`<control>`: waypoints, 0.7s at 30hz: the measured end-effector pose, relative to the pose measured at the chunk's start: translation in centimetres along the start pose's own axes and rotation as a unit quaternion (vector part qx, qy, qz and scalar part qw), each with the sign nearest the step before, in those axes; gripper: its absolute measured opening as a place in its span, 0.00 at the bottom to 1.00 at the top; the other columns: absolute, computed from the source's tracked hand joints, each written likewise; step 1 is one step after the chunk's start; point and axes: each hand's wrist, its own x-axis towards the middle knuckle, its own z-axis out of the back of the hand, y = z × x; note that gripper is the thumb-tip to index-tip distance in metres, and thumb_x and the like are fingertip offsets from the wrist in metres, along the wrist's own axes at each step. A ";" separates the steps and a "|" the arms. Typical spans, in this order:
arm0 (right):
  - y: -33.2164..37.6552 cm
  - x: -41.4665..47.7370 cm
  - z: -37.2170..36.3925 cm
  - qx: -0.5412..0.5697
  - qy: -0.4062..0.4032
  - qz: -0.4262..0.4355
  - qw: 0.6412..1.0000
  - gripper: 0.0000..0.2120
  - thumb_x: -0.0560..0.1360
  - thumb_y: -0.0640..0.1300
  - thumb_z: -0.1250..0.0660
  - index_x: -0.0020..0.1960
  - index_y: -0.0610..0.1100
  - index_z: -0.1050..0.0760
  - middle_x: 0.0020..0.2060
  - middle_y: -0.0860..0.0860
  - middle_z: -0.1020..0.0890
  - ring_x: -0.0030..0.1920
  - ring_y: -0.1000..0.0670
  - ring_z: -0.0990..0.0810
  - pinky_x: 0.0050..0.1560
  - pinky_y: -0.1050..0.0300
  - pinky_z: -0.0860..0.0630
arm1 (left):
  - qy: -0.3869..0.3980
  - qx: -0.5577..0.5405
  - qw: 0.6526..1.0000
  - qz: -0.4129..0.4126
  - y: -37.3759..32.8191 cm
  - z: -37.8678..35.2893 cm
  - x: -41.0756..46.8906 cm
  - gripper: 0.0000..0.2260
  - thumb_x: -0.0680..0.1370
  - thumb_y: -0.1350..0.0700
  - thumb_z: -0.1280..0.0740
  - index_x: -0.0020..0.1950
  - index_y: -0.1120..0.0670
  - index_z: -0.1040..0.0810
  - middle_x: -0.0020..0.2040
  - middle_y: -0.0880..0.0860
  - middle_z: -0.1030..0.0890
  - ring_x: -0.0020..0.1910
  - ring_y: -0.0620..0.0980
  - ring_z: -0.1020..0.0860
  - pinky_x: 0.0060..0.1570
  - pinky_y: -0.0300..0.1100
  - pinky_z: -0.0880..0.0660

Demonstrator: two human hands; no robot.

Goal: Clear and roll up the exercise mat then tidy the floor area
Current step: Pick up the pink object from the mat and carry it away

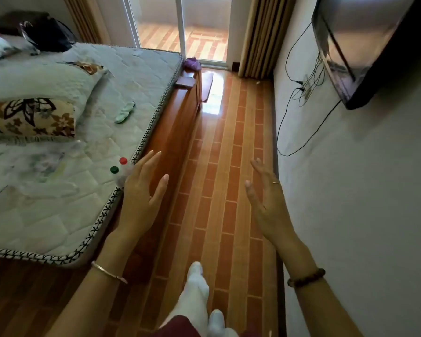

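left of the left hand (pixel 141 190) we note a bed mattress (pixel 58 215). two bottle caps, one green (pixel 114 169) and one red (pixel 123 161), sit on it just beside that hand's fingers. the left hand is open, fingers straight, holding nothing, above the bed's wooden rail (pixel 170 142). between the hands runs the tiled floor (pixel 216 190), with a white-socked foot (pixel 196 288) below them. the right hand (pixel 265 203) is open, fingers spread, empty, close to the wall (pixel 350 215). we cannot tell where the exercise mat lies.
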 end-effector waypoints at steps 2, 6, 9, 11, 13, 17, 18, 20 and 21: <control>-0.6 3.3 -0.3 0.001 0.005 -0.010 1.000 0.26 0.77 0.67 0.51 0.74 0.65 0.47 0.75 0.63 0.43 0.74 0.59 0.44 0.73 0.49 0.43 | -0.006 -0.012 1.000 0.019 0.7 -1.0 3.0 0.21 0.81 0.46 0.42 0.74 0.45 0.37 0.72 0.47 0.34 0.71 0.44 0.36 0.67 0.58 0.33; -2.1 10.5 -1.6 0.007 0.007 -0.017 1.000 0.27 0.76 0.68 0.51 0.74 0.63 0.45 0.75 0.62 0.43 0.74 0.58 0.44 0.72 0.51 0.43 | -0.010 0.014 1.000 -0.006 3.6 -3.6 9.9 0.22 0.80 0.47 0.41 0.73 0.51 0.35 0.72 0.51 0.32 0.71 0.48 0.34 0.69 0.54 0.34; -3.0 15.4 -2.3 -0.003 0.000 -0.003 1.000 0.27 0.77 0.66 0.51 0.74 0.62 0.45 0.75 0.61 0.42 0.74 0.58 0.44 0.71 0.53 0.43 | -0.007 0.021 1.000 -0.014 5.7 -5.3 14.6 0.23 0.80 0.46 0.42 0.74 0.52 0.35 0.72 0.51 0.33 0.72 0.47 0.35 0.70 0.52 0.36; -3.2 20.1 -2.7 -0.017 -0.003 -0.008 1.000 0.25 0.78 0.64 0.50 0.74 0.62 0.45 0.75 0.60 0.42 0.74 0.59 0.44 0.70 0.55 0.43 | 0.000 0.013 1.000 -0.012 6.8 -6.6 19.0 0.22 0.80 0.47 0.42 0.74 0.51 0.35 0.72 0.50 0.33 0.72 0.46 0.36 0.70 0.52 0.36; -3.1 23.9 -3.0 -0.042 -0.015 -0.007 0.999 0.24 0.79 0.63 0.50 0.74 0.63 0.47 0.75 0.60 0.43 0.74 0.58 0.45 0.70 0.54 0.44 | 0.006 0.006 1.000 -0.030 7.6 -7.6 22.9 0.22 0.80 0.48 0.41 0.73 0.51 0.35 0.72 0.51 0.32 0.71 0.47 0.34 0.69 0.52 0.35; -3.2 30.6 -3.4 -0.050 -0.027 -0.014 0.998 0.25 0.79 0.63 0.51 0.74 0.62 0.47 0.75 0.60 0.43 0.74 0.57 0.45 0.72 0.51 0.43 | 0.024 0.002 0.998 -0.061 9.0 -9.6 30.3 0.21 0.80 0.50 0.40 0.73 0.52 0.34 0.70 0.51 0.30 0.70 0.48 0.32 0.68 0.53 0.34; -3.5 31.8 -3.5 -0.049 -0.028 -0.019 0.998 0.25 0.79 0.63 0.51 0.75 0.62 0.46 0.75 0.60 0.43 0.75 0.57 0.45 0.73 0.49 0.43 | 0.026 0.003 0.998 -0.065 9.3 -10.3 31.7 0.21 0.80 0.50 0.40 0.73 0.51 0.34 0.70 0.52 0.30 0.69 0.48 0.32 0.67 0.53 0.34; -4.2 34.5 -3.6 -0.053 -0.031 -0.029 0.998 0.26 0.78 0.64 0.51 0.75 0.61 0.46 0.76 0.60 0.43 0.75 0.57 0.45 0.73 0.46 0.42 | 0.033 0.010 0.997 -0.071 10.1 -11.7 34.5 0.21 0.80 0.48 0.40 0.73 0.50 0.34 0.70 0.51 0.30 0.69 0.48 0.32 0.67 0.54 0.34; -4.7 35.9 -3.7 -0.057 -0.032 -0.032 0.997 0.26 0.78 0.65 0.52 0.75 0.61 0.46 0.76 0.60 0.43 0.75 0.57 0.45 0.73 0.44 0.42 | 0.038 0.014 0.997 -0.072 10.5 -12.4 35.9 0.21 0.80 0.47 0.41 0.73 0.49 0.34 0.70 0.51 0.30 0.69 0.48 0.31 0.67 0.55 0.34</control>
